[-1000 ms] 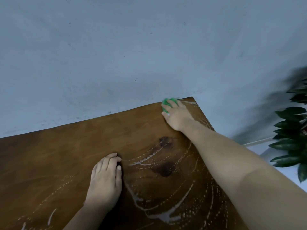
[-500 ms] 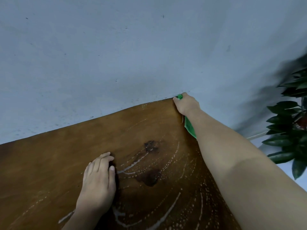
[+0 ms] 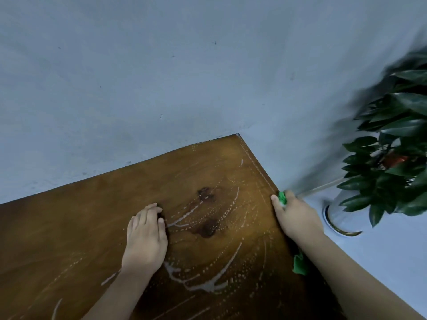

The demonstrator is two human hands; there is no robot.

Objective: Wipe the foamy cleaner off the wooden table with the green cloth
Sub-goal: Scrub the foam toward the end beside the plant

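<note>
The wooden table (image 3: 69,239) fills the lower half of the view, its far right corner against the wall. White foamy streaks (image 3: 208,282) and dotted arcs of cleaner cross its right half. My right hand (image 3: 294,218) sits on the table's right edge and grips the green cloth (image 3: 282,197), which peeks out past the fingers; another fold of the cloth (image 3: 299,265) hangs below my wrist. My left hand (image 3: 147,236) rests flat on the wood near the middle, fingers together, beside a dark knot (image 3: 208,227).
A pale blue-grey wall (image 3: 161,77) rises right behind the table. A leafy potted plant (image 3: 392,144) in a glass vase with a gold rim (image 3: 339,218) stands on the floor just right of the table edge.
My right hand has slid with the cloth from the far right corner back along the table's right edge toward me. My left hand has stayed pressed on the wood.
</note>
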